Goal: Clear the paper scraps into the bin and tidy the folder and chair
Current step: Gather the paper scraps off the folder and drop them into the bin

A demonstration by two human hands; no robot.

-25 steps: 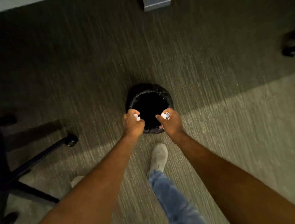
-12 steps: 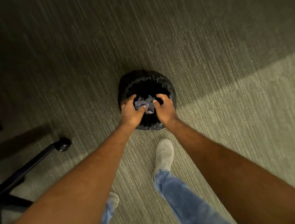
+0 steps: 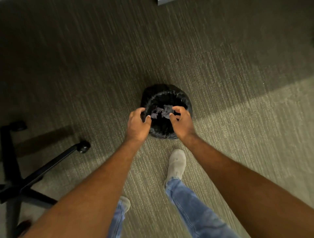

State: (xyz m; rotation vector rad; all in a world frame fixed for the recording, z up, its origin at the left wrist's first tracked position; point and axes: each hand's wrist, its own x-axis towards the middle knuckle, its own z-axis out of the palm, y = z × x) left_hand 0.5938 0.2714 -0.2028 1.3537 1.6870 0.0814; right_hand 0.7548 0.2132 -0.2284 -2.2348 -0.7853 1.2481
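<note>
The paper scraps [image 3: 162, 112] lay inside the bin [image 3: 187, 103], a small round container lined with a dark bag whose edge was folded over the rim. Several pale, crumpled pieces showed against the black interior, bunched toward the middle of the opening; how deep they sat could not be told in the dim light, and they may have been resting on other contents.

Both hands were over the near side of the bin's mouth. The left hand [image 3: 136, 124] hovered at the left part of the rim with its fingers curled loosely and spread, thumb pointing toward the centre, holding nothing. The right hand [image 3: 182, 123] was at the right part of the rim, fingers likewise parted and bent, also empty. The scraps lay between and just beyond the two sets of fingertips, apart from them and lower down in the bin.

The bin stood on a ribbed, grey-green carpet [image 3: 237, 119], partly in a band of shadow. Just nearer than the bin was a pale shoe [image 3: 176, 164] below a blue denim trouser leg [image 3: 192, 209]; a second shoe [image 3: 125, 204] showed further back, between the forearms. To the left, well apart from the bin, stood the black wheeled base of the chair [image 3: 42, 171], one caster [image 3: 83, 147] pointing toward the bin. A grey object [image 3: 165, 2] was cut off by the top edge.
</note>
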